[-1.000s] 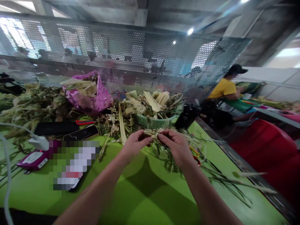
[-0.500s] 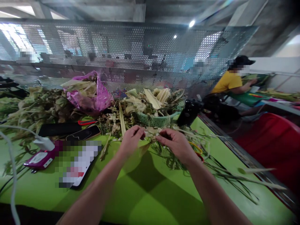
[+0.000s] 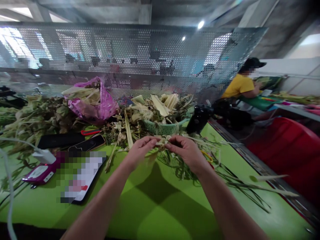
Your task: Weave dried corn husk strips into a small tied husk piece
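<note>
My left hand (image 3: 143,148) and my right hand (image 3: 184,149) meet above the green table (image 3: 155,213), each with its fingers pinched. Between them is a pale, dry husk piece (image 3: 163,142), held from both sides; its exact shape is blurred. Just behind the hands stands a green basket (image 3: 163,127) heaped with dried husks (image 3: 160,105). Loose green plant strips (image 3: 185,171) lie under and beside my right hand. Partly hidden by that hand is a yellow and red handle (image 3: 207,156), perhaps of scissors.
A pink plastic bag (image 3: 107,103) of husks and a husk pile (image 3: 40,113) sit back left. Phones (image 3: 91,142), a purple power strip (image 3: 40,171) and a red-handled tool (image 3: 90,132) lie left. A black bottle (image 3: 200,118) stands right. Beyond are a red chair (image 3: 287,150) and a seated person (image 3: 238,86).
My left hand has shifted right and its fingers have come closer to my right hand at the husk piece. The whole view has moved slightly. The person in yellow has moved an arm.
</note>
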`<state>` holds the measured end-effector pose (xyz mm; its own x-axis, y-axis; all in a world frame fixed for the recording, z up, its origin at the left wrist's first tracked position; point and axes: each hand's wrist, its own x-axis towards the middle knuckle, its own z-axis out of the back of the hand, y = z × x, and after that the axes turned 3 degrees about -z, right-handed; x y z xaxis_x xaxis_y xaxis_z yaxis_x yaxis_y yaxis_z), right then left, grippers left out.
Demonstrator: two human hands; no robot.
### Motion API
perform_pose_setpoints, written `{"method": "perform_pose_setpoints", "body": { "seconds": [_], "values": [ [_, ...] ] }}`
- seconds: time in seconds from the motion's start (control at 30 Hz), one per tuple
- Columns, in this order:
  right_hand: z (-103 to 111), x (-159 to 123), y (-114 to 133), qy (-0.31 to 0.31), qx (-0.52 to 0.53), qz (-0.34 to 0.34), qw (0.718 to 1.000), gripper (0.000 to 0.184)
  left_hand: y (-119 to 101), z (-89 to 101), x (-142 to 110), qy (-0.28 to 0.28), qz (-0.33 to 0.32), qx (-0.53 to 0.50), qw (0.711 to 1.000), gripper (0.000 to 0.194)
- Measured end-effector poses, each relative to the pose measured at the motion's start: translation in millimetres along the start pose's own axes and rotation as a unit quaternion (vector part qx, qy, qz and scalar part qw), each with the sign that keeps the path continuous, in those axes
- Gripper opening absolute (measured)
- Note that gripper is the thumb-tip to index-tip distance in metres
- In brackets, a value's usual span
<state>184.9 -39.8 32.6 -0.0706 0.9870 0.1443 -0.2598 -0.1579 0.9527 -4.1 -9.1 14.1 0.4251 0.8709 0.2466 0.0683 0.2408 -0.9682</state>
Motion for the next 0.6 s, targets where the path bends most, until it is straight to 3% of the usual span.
{"method": "perform_pose_setpoints", "body": {
  "seconds": [0.07, 0.23, 0.33, 0.43, 0.6],
  "values": [
    [-2, 0, 0, 0.004, 0.028, -0.003, 1.0, 0.027, 3, -7.8, 0, 0.022, 0.034, -0.053, 0.998, 0.036],
    [0, 0, 1, 0.038, 0.111, -0.055, 0.992, 0.032, 7, -12.8, 1, -0.044, 0.058, -0.105, 0.992, 0.035],
    [1, 0, 4, 0.042, 0.096, -0.077, 0.991, 0.028, 2, -11.8, -1, -0.062, 0.075, -0.102, 0.99, 0.036],
    [0, -1, 6, 0.036, 0.08, -0.066, 0.994, 0.027, 0, -12.0, -2, -0.044, 0.082, -0.105, 0.99, 0.036],
    [-6, 0, 2, 0.017, 0.072, -0.051, 0.996, 0.026, 8, -14.5, 0, -0.053, 0.066, -0.104, 0.991, 0.033]
  ]
}}
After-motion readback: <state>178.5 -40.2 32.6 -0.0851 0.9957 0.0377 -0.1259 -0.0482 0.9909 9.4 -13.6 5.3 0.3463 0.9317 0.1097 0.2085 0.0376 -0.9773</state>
